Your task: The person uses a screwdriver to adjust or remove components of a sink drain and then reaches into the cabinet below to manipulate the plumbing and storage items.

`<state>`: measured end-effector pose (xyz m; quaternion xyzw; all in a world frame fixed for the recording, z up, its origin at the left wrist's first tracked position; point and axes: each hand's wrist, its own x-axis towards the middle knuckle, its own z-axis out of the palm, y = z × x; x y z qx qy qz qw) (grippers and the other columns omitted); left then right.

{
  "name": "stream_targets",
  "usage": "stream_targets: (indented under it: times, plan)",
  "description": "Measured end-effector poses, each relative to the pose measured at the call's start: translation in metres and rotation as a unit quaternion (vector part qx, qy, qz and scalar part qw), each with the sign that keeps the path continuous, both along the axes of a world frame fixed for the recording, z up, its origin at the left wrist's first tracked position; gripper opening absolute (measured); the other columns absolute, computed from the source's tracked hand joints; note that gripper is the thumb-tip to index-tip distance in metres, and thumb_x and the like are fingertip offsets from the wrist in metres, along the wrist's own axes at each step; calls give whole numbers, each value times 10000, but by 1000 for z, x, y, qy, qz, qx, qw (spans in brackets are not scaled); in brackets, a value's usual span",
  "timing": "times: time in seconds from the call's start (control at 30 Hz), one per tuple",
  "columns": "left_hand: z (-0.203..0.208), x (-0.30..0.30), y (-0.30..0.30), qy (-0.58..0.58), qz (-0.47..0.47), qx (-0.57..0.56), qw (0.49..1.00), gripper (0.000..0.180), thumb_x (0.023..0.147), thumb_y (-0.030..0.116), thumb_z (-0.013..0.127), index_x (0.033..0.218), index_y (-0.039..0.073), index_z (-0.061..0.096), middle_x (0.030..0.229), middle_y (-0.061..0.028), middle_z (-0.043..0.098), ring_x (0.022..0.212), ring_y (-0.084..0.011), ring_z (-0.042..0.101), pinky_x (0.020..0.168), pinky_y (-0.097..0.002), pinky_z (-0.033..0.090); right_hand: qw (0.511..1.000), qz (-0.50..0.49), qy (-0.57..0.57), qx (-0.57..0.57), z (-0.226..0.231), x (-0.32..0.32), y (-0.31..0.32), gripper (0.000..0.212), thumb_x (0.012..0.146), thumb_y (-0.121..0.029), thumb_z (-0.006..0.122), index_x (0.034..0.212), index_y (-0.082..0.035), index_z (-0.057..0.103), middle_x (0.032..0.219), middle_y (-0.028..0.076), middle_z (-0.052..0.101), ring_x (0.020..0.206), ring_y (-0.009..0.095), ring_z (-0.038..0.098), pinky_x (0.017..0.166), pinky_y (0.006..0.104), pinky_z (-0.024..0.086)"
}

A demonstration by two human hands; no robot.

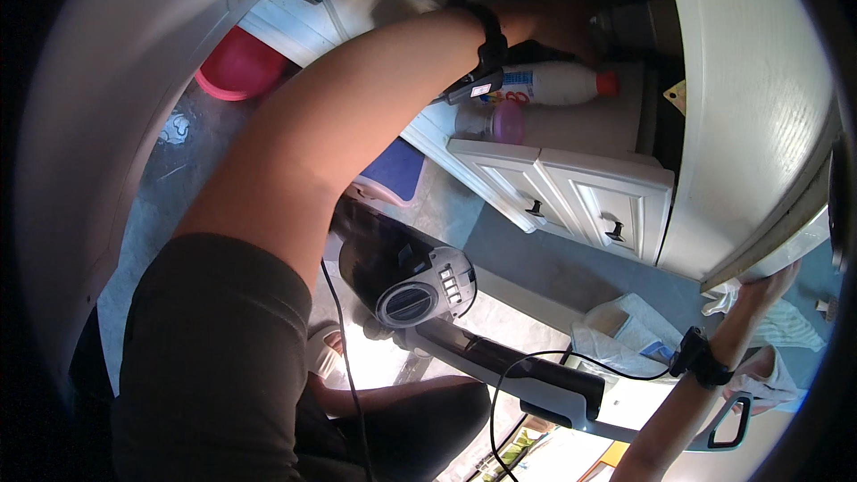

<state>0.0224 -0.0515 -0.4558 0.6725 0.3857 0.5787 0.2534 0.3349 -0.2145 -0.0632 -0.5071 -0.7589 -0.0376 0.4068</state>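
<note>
My left arm reaches across into a dim white cabinet, a black band on its wrist. My left hand [558, 27] is in shadow there, close to a clear, dimly seen container [625, 29]; whether it holds this is too dark to tell. Just below lie a white bottle with a red cap [567, 84] and a clear jar with a pink lid [505, 123]. At the far right my right hand [768, 288] is closed over the edge of a white panel [759, 259], its fingertips partly hidden. Another black band with a cable is on that wrist.
White panelled doors with black knobs [571, 205] stand below the cabinet opening. A grey and black stick vacuum [428, 295] leans between my arms. A pink basin [237, 67] and a blue-topped stool [393, 170] are on the floor. Cloths [625, 330] hang near my right wrist.
</note>
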Motion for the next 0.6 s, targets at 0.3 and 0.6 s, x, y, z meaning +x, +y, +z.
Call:
stream_targets:
  times: [0.3, 0.6]
  plan:
    - [33, 3, -55, 40, 72, -143, 986, 822, 688, 514, 849, 1348, 80, 619, 1269, -237, 661, 1165, -388, 640, 997, -455, 518, 997, 27, -46, -53, 1, -2, 7, 524, 993, -327, 565, 1347, 59, 563, 1210, 178, 668, 1057, 247, 690, 844, 340, 582]
    - [-9, 15, -74, 207, 92, -52, 973, 852, 715, 488, 838, 1415, 92, 558, 1400, -241, 574, 1268, -377, 573, 1052, -447, 486, 980, -165, -68, 90, -41, -50, 11, 427, 960, -441, 652, 1186, -91, 745, 1073, 99, 738, 973, 195, 692, 901, 307, 509]
